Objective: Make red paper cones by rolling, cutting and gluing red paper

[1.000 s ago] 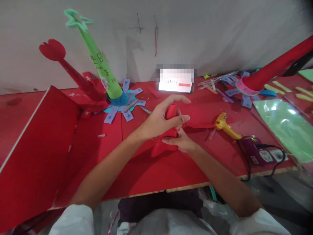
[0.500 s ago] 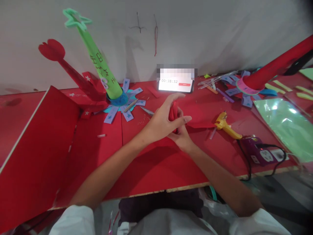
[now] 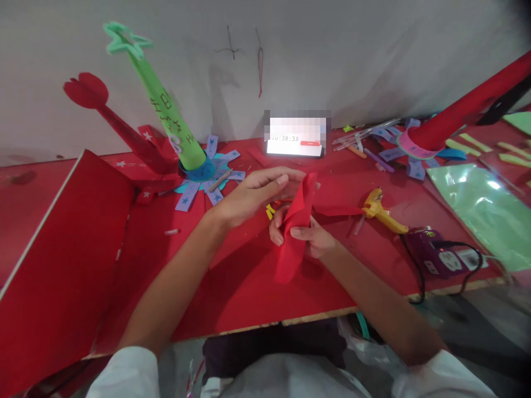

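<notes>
A curved, partly folded red sheet point(image 3: 296, 226), paper or thin foam, stands above the table in my right hand point(image 3: 317, 239). The thumb presses on its near face while the fingers wrap round its left side. My left hand point(image 3: 257, 193) is at the sheet's upper left, fingers stretched out and passing behind its top edge; the thumb is apart from it. Whether those fingers press on the sheet is hidden. Below the left hand a small yellow thing point(image 3: 270, 211) shows in part. Another flat red sheet point(image 3: 338, 202) lies on the table behind the right hand.
A yellow glue gun point(image 3: 379, 213) and purple power block point(image 3: 440, 254) with black cords lie to the right. Green and red paper towers, the green one point(image 3: 170, 116) nearer, stand at back left. A lit phone point(image 3: 294, 146) leans on the wall. A red board point(image 3: 70, 249) stands at left.
The red piece, earlier bunched between both hands, has opened out into a longer curved sheet. My left hand has loosened and moved left, and the yellow thing has come into sight.
</notes>
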